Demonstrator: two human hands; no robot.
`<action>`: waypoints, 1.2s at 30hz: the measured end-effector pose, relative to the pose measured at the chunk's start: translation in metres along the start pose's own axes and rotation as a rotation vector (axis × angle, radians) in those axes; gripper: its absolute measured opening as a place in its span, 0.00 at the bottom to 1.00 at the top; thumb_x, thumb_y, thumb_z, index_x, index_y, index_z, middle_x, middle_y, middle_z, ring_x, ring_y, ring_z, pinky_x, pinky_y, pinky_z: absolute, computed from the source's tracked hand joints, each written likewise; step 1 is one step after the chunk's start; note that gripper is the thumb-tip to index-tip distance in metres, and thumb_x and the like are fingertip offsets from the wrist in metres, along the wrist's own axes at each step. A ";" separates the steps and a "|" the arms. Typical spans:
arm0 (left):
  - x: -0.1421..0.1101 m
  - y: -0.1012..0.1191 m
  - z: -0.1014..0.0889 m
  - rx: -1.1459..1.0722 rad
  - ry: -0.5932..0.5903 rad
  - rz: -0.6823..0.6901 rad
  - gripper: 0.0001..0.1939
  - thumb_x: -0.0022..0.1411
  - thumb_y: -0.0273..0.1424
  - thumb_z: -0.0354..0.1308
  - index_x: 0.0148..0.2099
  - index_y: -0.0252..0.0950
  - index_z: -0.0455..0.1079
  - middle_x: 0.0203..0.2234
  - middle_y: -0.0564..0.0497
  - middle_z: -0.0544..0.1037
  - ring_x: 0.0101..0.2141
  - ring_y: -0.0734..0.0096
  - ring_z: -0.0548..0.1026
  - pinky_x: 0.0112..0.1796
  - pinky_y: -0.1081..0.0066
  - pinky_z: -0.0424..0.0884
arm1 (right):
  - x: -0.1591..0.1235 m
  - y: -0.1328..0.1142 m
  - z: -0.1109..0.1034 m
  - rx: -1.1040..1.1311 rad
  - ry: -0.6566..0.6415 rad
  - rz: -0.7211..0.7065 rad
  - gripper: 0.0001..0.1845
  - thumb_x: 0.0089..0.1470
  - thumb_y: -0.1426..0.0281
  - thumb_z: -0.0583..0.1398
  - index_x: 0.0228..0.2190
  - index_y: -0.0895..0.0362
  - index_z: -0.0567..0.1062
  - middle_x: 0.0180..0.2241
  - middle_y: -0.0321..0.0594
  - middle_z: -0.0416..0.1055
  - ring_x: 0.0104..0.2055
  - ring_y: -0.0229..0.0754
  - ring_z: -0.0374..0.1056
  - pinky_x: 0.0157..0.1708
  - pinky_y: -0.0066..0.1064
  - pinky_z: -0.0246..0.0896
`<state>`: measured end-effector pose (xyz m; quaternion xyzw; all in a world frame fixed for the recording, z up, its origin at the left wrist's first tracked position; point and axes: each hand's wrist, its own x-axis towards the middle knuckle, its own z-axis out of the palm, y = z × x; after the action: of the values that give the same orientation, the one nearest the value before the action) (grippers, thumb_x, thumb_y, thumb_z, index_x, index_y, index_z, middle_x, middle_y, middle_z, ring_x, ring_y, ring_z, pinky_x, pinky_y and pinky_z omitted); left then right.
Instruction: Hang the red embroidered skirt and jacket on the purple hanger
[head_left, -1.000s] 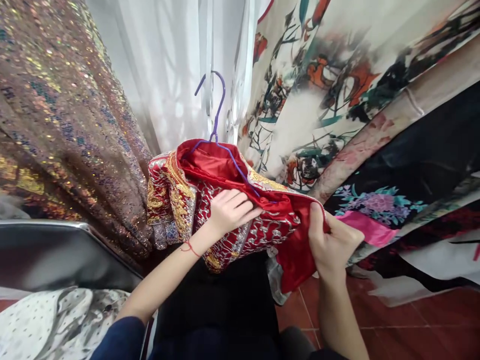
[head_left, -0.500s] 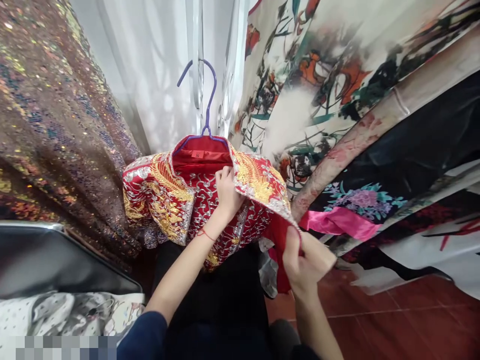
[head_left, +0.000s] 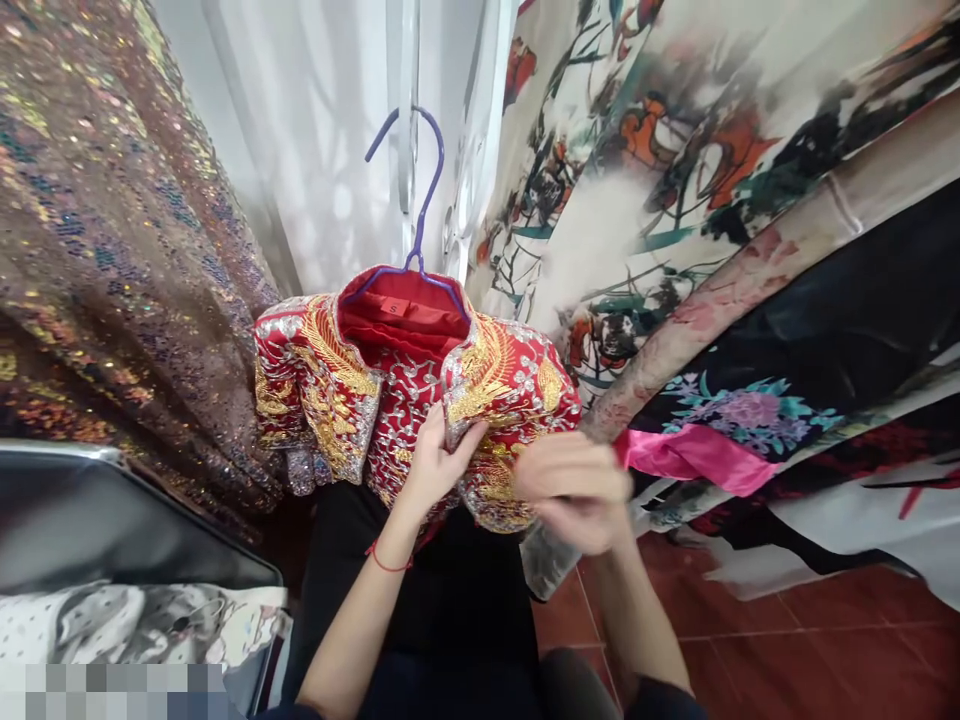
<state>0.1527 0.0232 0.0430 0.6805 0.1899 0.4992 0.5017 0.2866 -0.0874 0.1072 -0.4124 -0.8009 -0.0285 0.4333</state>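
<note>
A short red jacket (head_left: 495,395) with gold and silver embroidery hangs on a purple wire hanger (head_left: 427,205), its front parted. Through the gap shows a red inner layer (head_left: 405,390) with silver scrollwork; a small red label (head_left: 393,309) sits inside the collar. My left hand (head_left: 439,460) grips the edge of the jacket's right-side front panel, thumb lying over the embroidery. Beside that panel's outer edge is my right hand (head_left: 574,490), smeared by motion. Whether its fingers hold any cloth cannot be made out.
The hanger hooks onto a white metal upright (head_left: 407,150). At left hangs sequinned fabric (head_left: 150,230), above a black case or chair (head_left: 127,520) with spotted cloth (head_left: 112,620). On the right are a painted-print cloth (head_left: 600,200) and a black garment (head_left: 847,310). Red tiles (head_left: 720,630) cover the floor.
The front panel that was pulled open to the right now lies back over the front. My left hand has slid down from the collar. My right hand has let the panel's edge swing inward.
</note>
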 end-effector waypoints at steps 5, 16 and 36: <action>-0.002 -0.009 -0.008 -0.055 -0.080 -0.048 0.17 0.63 0.41 0.63 0.51 0.39 0.78 0.51 0.41 0.80 0.52 0.53 0.78 0.57 0.54 0.71 | 0.039 0.046 -0.069 -0.232 0.214 0.337 0.08 0.61 0.65 0.59 0.39 0.54 0.76 0.38 0.41 0.77 0.35 0.39 0.70 0.38 0.34 0.65; 0.007 -0.015 -0.015 -0.126 0.033 -0.093 0.17 0.61 0.45 0.63 0.44 0.37 0.78 0.44 0.44 0.83 0.45 0.57 0.81 0.50 0.59 0.76 | 0.053 0.076 -0.058 0.173 0.168 0.631 0.22 0.56 0.49 0.62 0.27 0.55 0.68 0.24 0.30 0.61 0.25 0.32 0.55 0.26 0.26 0.52; -0.069 -0.104 -0.011 -0.189 0.362 -0.430 0.30 0.47 0.49 0.72 0.46 0.34 0.74 0.42 0.44 0.82 0.42 0.60 0.80 0.49 0.62 0.76 | -0.027 0.027 -0.008 -0.599 0.368 0.574 0.19 0.65 0.56 0.54 0.47 0.58 0.70 0.42 0.48 0.72 0.43 0.48 0.70 0.43 0.38 0.65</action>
<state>0.1386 0.0209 -0.0816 0.4749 0.3688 0.5101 0.6150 0.3178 -0.0904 0.0844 -0.7130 -0.5203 -0.2105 0.4202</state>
